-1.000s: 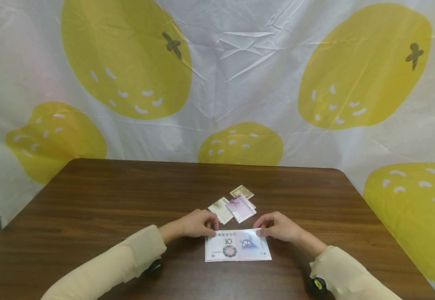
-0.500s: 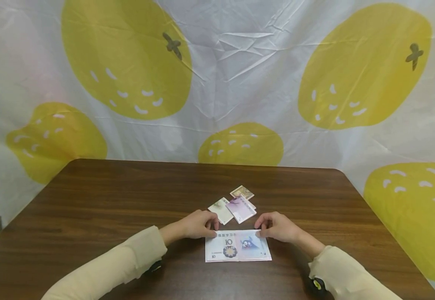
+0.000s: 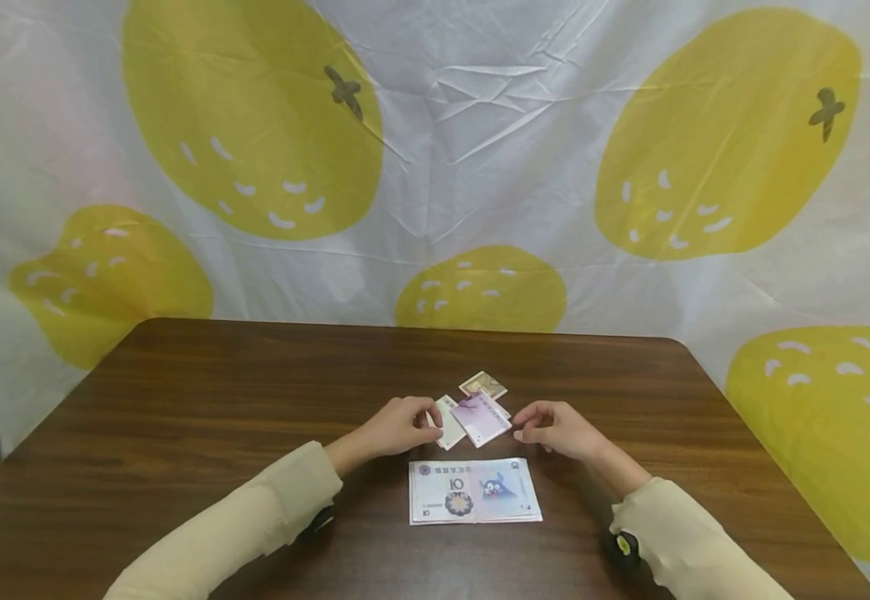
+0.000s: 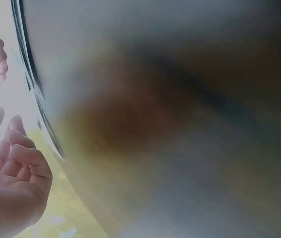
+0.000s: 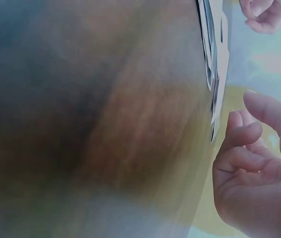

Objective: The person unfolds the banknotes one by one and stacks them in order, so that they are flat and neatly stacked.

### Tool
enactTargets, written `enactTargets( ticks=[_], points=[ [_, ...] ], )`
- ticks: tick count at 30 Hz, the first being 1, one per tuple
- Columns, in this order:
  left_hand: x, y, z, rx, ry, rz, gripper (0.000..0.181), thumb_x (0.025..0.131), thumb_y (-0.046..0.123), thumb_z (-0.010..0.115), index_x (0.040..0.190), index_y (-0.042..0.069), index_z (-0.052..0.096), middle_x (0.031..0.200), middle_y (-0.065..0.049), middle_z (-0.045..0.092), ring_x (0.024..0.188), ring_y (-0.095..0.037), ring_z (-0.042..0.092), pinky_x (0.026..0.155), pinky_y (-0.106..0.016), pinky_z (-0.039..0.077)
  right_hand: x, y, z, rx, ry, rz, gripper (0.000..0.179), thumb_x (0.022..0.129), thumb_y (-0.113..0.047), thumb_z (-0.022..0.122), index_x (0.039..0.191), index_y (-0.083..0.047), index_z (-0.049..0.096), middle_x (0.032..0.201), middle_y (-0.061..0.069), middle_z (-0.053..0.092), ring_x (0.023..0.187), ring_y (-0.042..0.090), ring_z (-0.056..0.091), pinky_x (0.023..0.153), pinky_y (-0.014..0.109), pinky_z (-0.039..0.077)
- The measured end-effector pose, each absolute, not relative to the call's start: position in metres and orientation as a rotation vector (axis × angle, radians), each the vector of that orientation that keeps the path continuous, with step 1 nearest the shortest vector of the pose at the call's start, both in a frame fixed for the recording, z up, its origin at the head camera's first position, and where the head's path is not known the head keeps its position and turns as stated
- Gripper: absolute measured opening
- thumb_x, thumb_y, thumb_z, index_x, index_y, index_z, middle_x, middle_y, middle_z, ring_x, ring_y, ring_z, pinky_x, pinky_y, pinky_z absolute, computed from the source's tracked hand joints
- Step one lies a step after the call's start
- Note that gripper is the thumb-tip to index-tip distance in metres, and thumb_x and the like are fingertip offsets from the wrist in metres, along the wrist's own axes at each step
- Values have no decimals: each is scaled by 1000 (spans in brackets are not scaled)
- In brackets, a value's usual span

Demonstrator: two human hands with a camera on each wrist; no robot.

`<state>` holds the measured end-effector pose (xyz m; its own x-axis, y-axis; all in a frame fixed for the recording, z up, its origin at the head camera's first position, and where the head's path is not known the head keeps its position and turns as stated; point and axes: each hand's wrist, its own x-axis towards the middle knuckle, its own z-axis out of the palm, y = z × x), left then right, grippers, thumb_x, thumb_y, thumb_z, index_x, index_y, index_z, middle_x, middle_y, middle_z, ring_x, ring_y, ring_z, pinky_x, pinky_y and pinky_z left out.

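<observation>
My left hand (image 3: 397, 427) is over the left side of a pale green play banknote (image 3: 450, 429), thumb and index fingertip apart. Across the pile, my right hand (image 3: 561, 429) has its fingertips right at the corner of a purple banknote (image 3: 482, 418). In the left wrist view my left hand (image 4: 19, 183) has loosely bent fingers with nothing between them. The right wrist view shows my right hand (image 5: 254, 173) similarly relaxed, thumb apart from the fingers. A brownish banknote (image 3: 483, 384) lies partly under the purple one. Closer to me lies a stack of larger play banknotes (image 3: 476, 492), a 10 on top.
The brown wooden table (image 3: 255, 375) has rounded far corners. Behind it hangs a white cloth (image 3: 480, 150) printed with big yellow fruits. Both wrists carry dark devices under the cream sleeves (image 3: 247, 517).
Both hands have left the top edge of the large banknote stack and moved forward to the smaller banknotes. The stack's top edge is uncovered now.
</observation>
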<state>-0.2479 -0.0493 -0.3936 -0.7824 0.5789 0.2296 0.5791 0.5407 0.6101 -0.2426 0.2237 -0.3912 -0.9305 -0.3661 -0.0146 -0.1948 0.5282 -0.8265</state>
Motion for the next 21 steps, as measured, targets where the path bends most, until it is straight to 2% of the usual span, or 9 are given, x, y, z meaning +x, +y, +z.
enactTargets(
  ticks=[6, 21],
  points=[
    [-256, -42, -392, -964, -2770, -1117, 7, 77, 13, 64, 80, 7, 60, 60, 3, 52, 47, -6, 46, 49, -22, 38, -252, 223, -392, -390, 2588, -1394, 24, 76, -8, 66, 95, 6, 58, 68, 4, 51, 51, 13, 41, 45, 24, 36],
    [-272, -35, -389, -845, -2851, -1004, 12, 76, 16, 66, 82, 6, 61, 60, 4, 47, 54, -10, 43, 52, -23, 35, -263, 216, -395, -364, 2639, -1302, 20, 75, -7, 66, 90, 5, 61, 66, 2, 54, 52, 12, 43, 46, 23, 36]
  ],
)
